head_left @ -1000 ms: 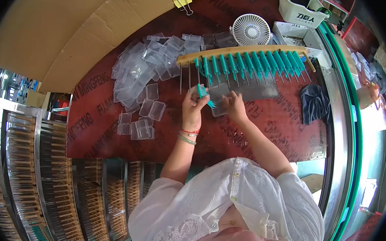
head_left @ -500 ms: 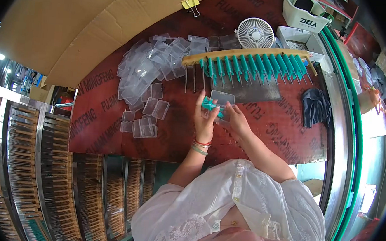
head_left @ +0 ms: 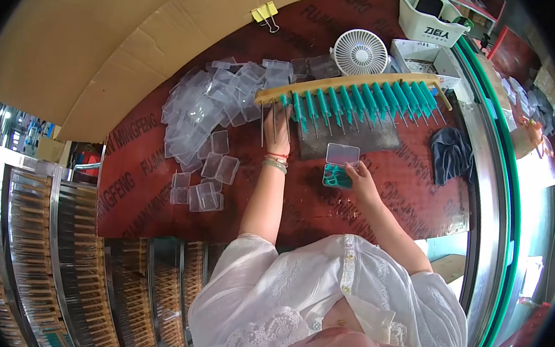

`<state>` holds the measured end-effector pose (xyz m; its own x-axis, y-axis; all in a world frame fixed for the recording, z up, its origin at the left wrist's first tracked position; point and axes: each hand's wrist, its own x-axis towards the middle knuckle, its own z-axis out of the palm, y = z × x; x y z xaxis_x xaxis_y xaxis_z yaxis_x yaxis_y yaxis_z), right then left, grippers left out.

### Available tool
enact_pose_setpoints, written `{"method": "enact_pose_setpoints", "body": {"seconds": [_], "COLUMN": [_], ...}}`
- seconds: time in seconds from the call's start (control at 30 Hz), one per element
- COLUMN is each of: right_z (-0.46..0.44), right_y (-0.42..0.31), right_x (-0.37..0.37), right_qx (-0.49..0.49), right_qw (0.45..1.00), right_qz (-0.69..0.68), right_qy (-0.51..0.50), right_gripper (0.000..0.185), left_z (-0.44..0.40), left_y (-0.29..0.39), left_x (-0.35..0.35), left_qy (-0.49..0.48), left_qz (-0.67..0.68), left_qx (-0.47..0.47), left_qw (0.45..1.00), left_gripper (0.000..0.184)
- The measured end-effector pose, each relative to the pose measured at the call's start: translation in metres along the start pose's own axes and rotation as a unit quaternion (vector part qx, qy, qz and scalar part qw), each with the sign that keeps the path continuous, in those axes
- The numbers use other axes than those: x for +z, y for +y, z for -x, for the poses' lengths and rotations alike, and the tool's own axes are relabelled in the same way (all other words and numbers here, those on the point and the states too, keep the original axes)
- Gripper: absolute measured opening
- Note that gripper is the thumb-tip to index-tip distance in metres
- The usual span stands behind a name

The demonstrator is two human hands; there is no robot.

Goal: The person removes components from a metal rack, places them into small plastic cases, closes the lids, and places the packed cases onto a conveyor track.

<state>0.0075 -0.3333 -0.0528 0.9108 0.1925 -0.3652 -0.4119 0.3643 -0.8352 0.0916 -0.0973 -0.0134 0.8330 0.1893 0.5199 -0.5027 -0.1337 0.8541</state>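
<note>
My right hand [head_left: 363, 181] pinches the edge of an open clear plastic box [head_left: 343, 154], its lid tilted back and teal pieces [head_left: 337, 176] lying in its lower half. Further left, my left hand [head_left: 278, 129] reaches up behind the bare metal rods at the left end of a wooden rack [head_left: 336, 85]; its fingertips are partly hidden there, by the first teal pieces. Many teal pieces [head_left: 374, 101] hang in a row on the rack's rods. Beneath the rack lies a dark grey plate [head_left: 359, 135].
Clear boxes [head_left: 197, 112] are heaped left of the rack. Behind it stand a white fan [head_left: 360, 52], a white carton [head_left: 427, 58] and a white bin [head_left: 429, 24]. A dark cloth [head_left: 450, 154] lies right. Another person's hand [head_left: 533, 137] shows at far right.
My left hand has left the teal pieces and moved up and left to the rack. The teal pieces now lie in the open box, which my right hand holds lower and further right.
</note>
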Motion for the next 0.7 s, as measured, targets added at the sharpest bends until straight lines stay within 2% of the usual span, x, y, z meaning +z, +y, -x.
{"method": "enact_pose_setpoints", "body": {"seconds": [0.03, 0.17, 0.2, 0.23, 0.3, 0.33, 0.43, 0.47, 0.53, 0.57, 0.6, 0.63, 0.67, 0.7], "right_z": [0.007, -0.009, -0.013, -0.013, -0.013, -0.011, -0.007, -0.007, -0.005, 0.0, -0.002, -0.002, -0.011, 0.006], "right_y": [-0.01, 0.006, 0.011, 0.013, 0.016, 0.014, 0.011, 0.013, 0.012, 0.01, 0.013, 0.01, 0.025, 0.003], "right_x": [0.005, -0.012, -0.016, -0.019, -0.019, -0.016, -0.008, -0.009, -0.011, -0.013, -0.021, -0.017, -0.026, -0.024], "right_qx": [0.018, -0.035, -0.054, -0.073, -0.048, -0.029, -0.029, -0.03, -0.039, -0.112, -0.304, -0.179, -0.264, -0.149], "right_qw": [0.999, 0.999, 0.998, 0.997, 0.999, 0.999, 0.999, 0.999, 0.999, 0.978, 0.879, 0.939, 0.933, 0.957], "right_qz": [-0.04, -0.008, 0.01, 0.029, 0.004, -0.019, -0.014, -0.018, 0.02, 0.176, 0.367, 0.294, 0.244, 0.242], "right_qy": [0.0, 0.011, 0.013, 0.016, 0.006, -0.008, 0.004, 0.014, -0.007, 0.008, -0.002, 0.02, 0.027, 0.049], "right_gripper": [0.016, 0.017, 0.018, 0.02, 0.021, 0.023, 0.034, 0.038, 0.04, 0.033, 0.028, 0.025, 0.028, 0.034], "left_z": [-0.004, 0.002, 0.007, 0.012, 0.033, 0.042, 0.092, 0.103, 0.107, 0.1, 0.094, 0.093, 0.092, 0.091], "left_y": [0.003, 0.005, -0.001, 0.006, 0.027, 0.052, 0.082, 0.089, 0.095, 0.102, 0.105, 0.103, 0.095, 0.087], "left_x": [0.0, 0.003, -0.006, -0.008, -0.023, -0.015, -0.01, -0.001, 0.019, 0.029, 0.044, 0.058, 0.068, 0.077], "left_qy": [-0.008, 0.052, 0.039, 0.044, -0.027, -0.004, 0.01, -0.006, -0.103, -0.177, -0.233, -0.291, -0.327, -0.366], "left_qz": [-0.083, 0.098, 0.102, 0.101, -0.153, 0.073, 0.11, 0.092, -0.036, -0.213, -0.297, -0.334, -0.332, -0.336], "left_qx": [0.036, -0.079, -0.114, -0.112, -0.023, -0.142, -0.19, -0.174, -0.123, 0.024, 0.076, 0.083, 0.121, 0.119], "left_qw": [0.996, 0.991, 0.987, 0.988, 0.988, 0.987, 0.975, 0.98, 0.986, 0.961, 0.923, 0.893, 0.876, 0.859], "left_gripper": [0.037, 0.024, 0.022, 0.021, 0.02, 0.021, 0.029, 0.025, 0.023, 0.025, 0.032, 0.033, 0.033, 0.034]}}
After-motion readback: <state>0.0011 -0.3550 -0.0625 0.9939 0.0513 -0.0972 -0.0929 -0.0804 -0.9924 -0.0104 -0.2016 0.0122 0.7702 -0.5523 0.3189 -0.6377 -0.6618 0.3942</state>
